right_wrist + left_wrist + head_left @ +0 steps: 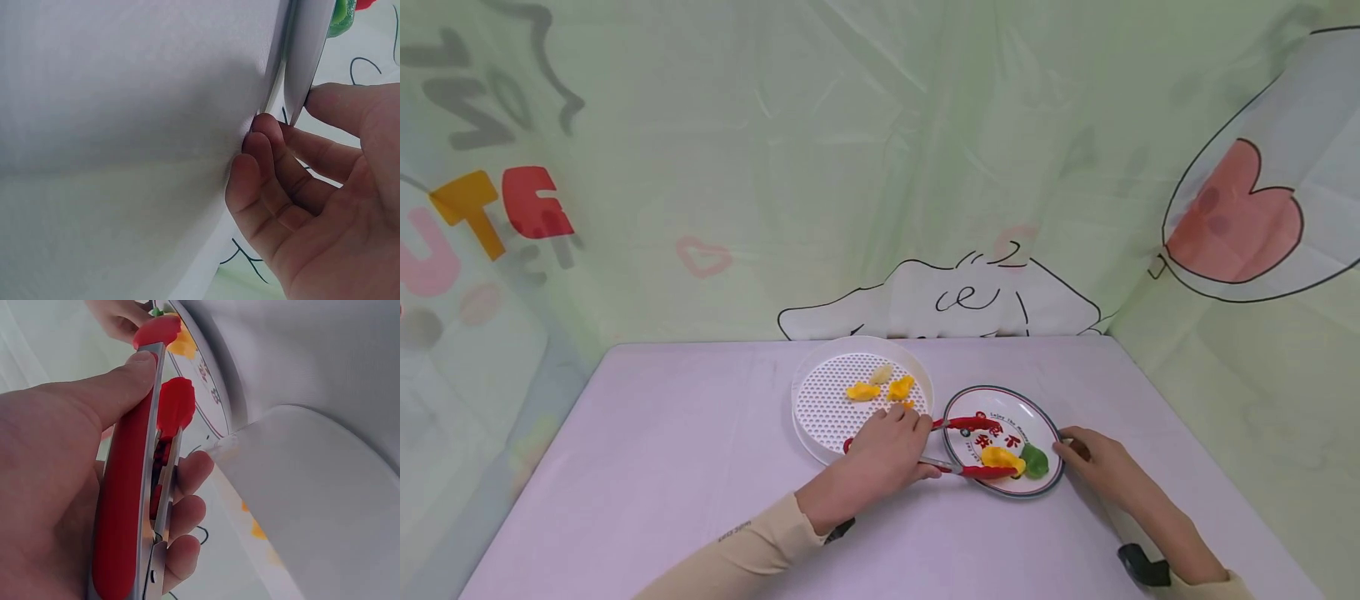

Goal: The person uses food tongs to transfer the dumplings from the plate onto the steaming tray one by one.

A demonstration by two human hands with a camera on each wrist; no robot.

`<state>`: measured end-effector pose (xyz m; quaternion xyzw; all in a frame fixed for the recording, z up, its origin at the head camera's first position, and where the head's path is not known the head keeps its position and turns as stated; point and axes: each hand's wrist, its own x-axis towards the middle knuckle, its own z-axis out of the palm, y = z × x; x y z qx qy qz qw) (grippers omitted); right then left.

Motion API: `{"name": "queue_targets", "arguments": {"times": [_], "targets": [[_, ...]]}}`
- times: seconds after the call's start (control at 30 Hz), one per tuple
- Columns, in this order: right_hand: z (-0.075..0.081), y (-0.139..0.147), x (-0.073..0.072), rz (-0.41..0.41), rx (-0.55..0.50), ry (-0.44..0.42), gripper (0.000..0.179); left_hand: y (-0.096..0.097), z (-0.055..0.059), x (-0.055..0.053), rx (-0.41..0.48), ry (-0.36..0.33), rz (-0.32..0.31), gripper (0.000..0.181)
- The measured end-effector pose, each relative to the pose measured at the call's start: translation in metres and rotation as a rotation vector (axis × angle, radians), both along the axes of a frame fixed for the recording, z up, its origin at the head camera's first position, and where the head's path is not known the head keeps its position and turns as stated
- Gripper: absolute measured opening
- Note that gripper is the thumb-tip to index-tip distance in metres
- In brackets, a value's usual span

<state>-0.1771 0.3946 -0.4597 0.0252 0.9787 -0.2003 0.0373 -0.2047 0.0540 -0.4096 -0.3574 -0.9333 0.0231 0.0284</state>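
My left hand [883, 450] grips a pair of tongs [122, 506] with red handles and red tips. The tongs reach over a white plate [955, 408] with a dark rim, their two tips spread apart. On the plate lie a yellow dumpling-shaped piece [1000, 457], right by the lower tip, and a green piece [1034, 461]. My right hand [1101, 462] pinches the plate's right rim, thumb on top and index finger beneath. Behind the left hand is a round white perforated tray [827, 400] holding several yellow pieces [862, 392] and a pale one [882, 374].
A pale lilac cloth covers the table [662, 467]. At its back edge hangs a green printed curtain [850, 167], with more sheeting at both sides. The tray and the plate stand side by side, close together.
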Motion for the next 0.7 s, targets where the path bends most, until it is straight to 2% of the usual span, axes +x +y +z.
{"name": "queue_targets", "arguments": {"times": [0.17,0.43,0.7], "targets": [[0.0005,0.0000,-0.0005,-0.002,0.001,-0.005,0.045,0.0003,0.0011,0.0013,-0.014,0.007,-0.003,0.062],[0.0018,-0.0006,0.0004,0.006,0.006,-0.006,0.047,0.0028,0.0024,0.0034,-0.007,-0.043,-0.008,0.057],[0.0039,-0.0020,-0.0004,-0.008,0.008,-0.026,0.048,0.0032,0.0001,0.0030,0.006,-0.027,-0.014,0.051]]}}
